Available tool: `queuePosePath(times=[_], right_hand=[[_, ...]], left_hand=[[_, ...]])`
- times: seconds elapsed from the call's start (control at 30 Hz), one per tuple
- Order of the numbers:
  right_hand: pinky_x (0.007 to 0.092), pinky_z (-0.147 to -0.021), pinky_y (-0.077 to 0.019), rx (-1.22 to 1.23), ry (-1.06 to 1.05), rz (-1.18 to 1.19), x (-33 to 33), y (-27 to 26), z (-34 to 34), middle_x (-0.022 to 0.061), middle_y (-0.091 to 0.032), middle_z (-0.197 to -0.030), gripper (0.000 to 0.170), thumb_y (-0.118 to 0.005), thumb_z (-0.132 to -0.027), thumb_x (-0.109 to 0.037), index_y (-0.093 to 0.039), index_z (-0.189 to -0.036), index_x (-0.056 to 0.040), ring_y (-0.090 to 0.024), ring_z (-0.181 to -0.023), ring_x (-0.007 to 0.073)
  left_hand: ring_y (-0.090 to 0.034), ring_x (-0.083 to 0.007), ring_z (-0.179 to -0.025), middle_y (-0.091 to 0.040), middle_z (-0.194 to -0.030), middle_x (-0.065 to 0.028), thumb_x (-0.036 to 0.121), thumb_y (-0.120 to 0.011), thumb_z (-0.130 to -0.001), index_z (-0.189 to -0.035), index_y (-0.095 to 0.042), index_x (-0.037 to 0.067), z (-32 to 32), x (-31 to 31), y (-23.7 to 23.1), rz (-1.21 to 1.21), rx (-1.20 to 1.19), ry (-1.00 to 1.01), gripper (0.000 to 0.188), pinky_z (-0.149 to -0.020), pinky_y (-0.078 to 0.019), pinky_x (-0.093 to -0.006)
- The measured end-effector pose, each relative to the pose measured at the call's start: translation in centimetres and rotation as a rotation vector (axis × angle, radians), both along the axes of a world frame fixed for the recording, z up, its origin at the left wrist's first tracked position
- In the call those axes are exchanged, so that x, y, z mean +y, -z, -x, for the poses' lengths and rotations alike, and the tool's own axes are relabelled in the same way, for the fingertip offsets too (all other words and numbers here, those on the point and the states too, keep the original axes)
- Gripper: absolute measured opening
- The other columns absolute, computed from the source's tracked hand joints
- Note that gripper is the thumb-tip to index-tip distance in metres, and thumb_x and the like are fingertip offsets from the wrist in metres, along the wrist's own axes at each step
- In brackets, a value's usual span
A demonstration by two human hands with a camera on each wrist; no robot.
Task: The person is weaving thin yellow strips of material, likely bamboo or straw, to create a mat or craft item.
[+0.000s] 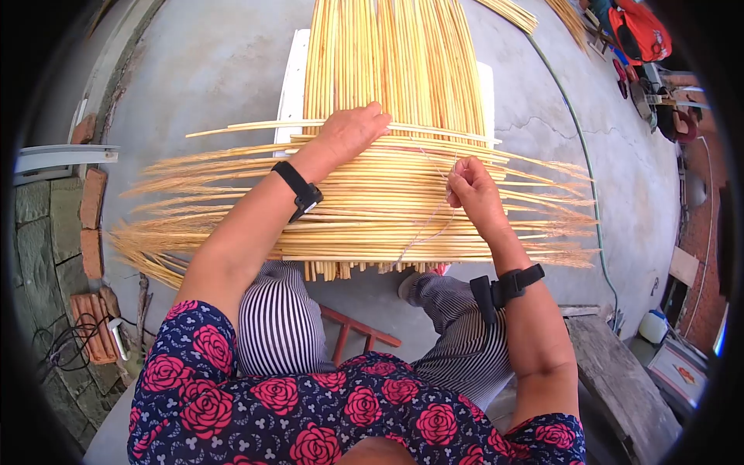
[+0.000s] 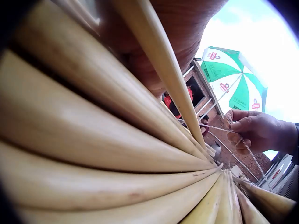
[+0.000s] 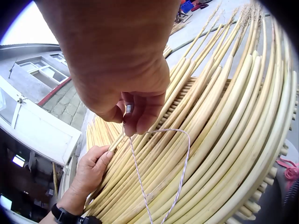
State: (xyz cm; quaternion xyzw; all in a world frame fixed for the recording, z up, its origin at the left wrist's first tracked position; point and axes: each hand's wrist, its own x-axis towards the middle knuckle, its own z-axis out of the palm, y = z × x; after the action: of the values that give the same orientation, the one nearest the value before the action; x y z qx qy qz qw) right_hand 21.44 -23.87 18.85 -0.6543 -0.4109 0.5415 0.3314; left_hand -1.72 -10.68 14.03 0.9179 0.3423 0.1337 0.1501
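Pale yellow stalks (image 1: 372,186) with feathery ends lie crosswise over a layer of lengthwise stalks (image 1: 395,54). The left hand (image 1: 349,133) rests at the far edge of the crosswise stalks, beside a single stalk (image 1: 240,125); in the right wrist view, the left hand (image 3: 91,170) has its thumb on a stalk end. Above the stalks, to the right, the right hand (image 1: 474,194) pinches a thin twisted string (image 1: 422,238). The string (image 3: 181,177) hangs in a loop from the right fingertips in the right wrist view. Close stalks hide the left fingertips in the left wrist view.
A white board (image 1: 293,85) shows beneath the stalks. A green hose (image 1: 577,128) runs along the concrete floor at right. Near the knees are a red wooden frame (image 1: 341,329) and a grey plank (image 1: 620,380). Bricks (image 1: 93,198) line the left side.
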Motion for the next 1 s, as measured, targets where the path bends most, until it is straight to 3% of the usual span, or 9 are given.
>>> queuePosePath(times=[0.1,0.2,0.4,0.5,0.6,0.73,0.93,0.97,1.0], right_hand=[[0.0223,-0.053,-0.0488,0.102,-0.005,0.143,1.5,-1.2,1.0,0.0012,-0.054,-0.07,0.006,-0.053,-0.091,-0.012,-0.047,-0.091,-0.0088,-0.056,-0.058,0.0098],[0.0231,-0.059,-0.0532,0.477,0.122,0.252,2.2,-2.5,2.9,0.0005,-0.056,-0.071,0.008,-0.054,-0.092,-0.016,-0.049,-0.094,-0.0105,-0.059,-0.061,0.0104],[0.0227,-0.062,-0.0541,0.523,-0.235,0.422,-1.4,-5.0,2.6,0.0005,-0.057,-0.072,0.009,-0.058,-0.088,-0.012,-0.057,-0.091,-0.0043,-0.059,-0.062,0.0092],[0.0228,-0.057,-0.0516,0.469,-0.289,0.391,-5.2,-9.1,1.7,0.0024,-0.058,-0.072,0.008,-0.062,-0.084,-0.006,-0.058,-0.089,-0.0013,-0.058,-0.06,0.0092],[0.0253,-0.056,-0.0514,0.629,-0.169,0.326,-11.3,-12.5,0.6,0.006,-0.059,-0.071,0.013,-0.067,-0.077,-0.002,-0.058,-0.085,0.0019,-0.059,-0.059,0.0138],[0.0321,-0.043,-0.0512,0.839,-0.06,-0.053,-16.9,-15.1,0.2,0.0114,-0.056,-0.057,0.018,-0.072,-0.073,-0.007,-0.059,-0.07,0.0041,-0.058,-0.046,0.0203],[0.031,-0.04,-0.0498,0.746,-0.105,-0.166,-18.6,-17.6,2.7,0.0125,-0.055,-0.053,0.02,-0.075,-0.07,-0.01,-0.061,-0.068,0.0029,-0.056,-0.041,0.0208],[0.0279,-0.038,-0.0456,0.575,0.051,-0.265,-19.0,-18.1,2.9,0.0114,-0.055,-0.056,0.021,-0.075,-0.071,-0.012,-0.06,-0.066,0.0005,-0.054,-0.041,0.0189],[0.025,-0.036,-0.0402,0.333,0.167,-0.326,-18.5,-19.3,2.9,0.0084,-0.053,-0.059,0.024,-0.076,-0.07,-0.016,-0.058,-0.063,-0.0016,-0.051,-0.042,0.0174]], left_hand=[[-0.06,-0.0279,-0.073,-0.052,-0.083,-0.0086,0.024,-0.052,-0.088,-0.091,-0.055,0.01,-0.1,-0.3,-0.4,0.005,-0.02,0.006,0.015,-0.06,-0.0491,-0.0397],[-0.059,-0.0242,-0.071,-0.052,-0.083,-0.006,0.023,-0.056,-0.086,-0.106,-0.058,0.011,0.0,0.1,0.6,-0.069,0.044,0.027,0.024,-0.054,-0.0486,-0.0358],[-0.06,-0.0248,-0.073,-0.054,-0.084,-0.0054,0.029,-0.051,-0.089,-0.107,-0.059,0.015,0.3,0.2,1.8,-0.115,-0.043,0.041,0.024,-0.059,-0.0503,-0.038],[-0.061,-0.0253,-0.077,-0.055,-0.087,-0.0051,0.029,-0.05,-0.09,-0.106,-0.059,0.016,0.2,0.1,2.1,-0.087,0.009,0.009,0.023,-0.062,-0.0511,-0.0383],[-0.061,-0.0259,-0.078,-0.056,-0.084,-0.0053,0.027,-0.05,-0.088,-0.087,-0.058,0.013,0.6,-0.4,1.5,-0.127,-0.058,0.011,0.016,-0.062,-0.0514,-0.0389],[-0.061,-0.0257,-0.078,-0.056,-0.085,-0.0052,0.028,-0.049,-0.088,-0.088,-0.058,0.014,0.7,-0.1,1.9,-0.176,-0.018,0.048,0.016,-0.062,-0.0509,-0.0407],[-0.061,-0.0254,-0.079,-0.055,-0.086,-0.0063,0.027,-0.05,-0.088,-0.087,-0.057,0.013,0.5,-0.2,2.2,-0.13,-0.071,0.012,0.016,-0.062,-0.0513,-0.0403],[-0.061,-0.0257,-0.081,-0.055,-0.086,-0.0062,0.026,-0.051,-0.087,-0.086,-0.057,0.013,0.4,0.1,2.3,-0.107,-0.043,0.025,0.015,-0.064,-0.0516,-0.0393],[-0.061,-0.025,-0.079,-0.055,-0.088,-0.005,0.03,-0.05,-0.089,-0.107,-0.058,0.016,0.3,0.2,2.4,-0.13,0.023,0.016,0.024,-0.064,-0.0518,-0.0387]])
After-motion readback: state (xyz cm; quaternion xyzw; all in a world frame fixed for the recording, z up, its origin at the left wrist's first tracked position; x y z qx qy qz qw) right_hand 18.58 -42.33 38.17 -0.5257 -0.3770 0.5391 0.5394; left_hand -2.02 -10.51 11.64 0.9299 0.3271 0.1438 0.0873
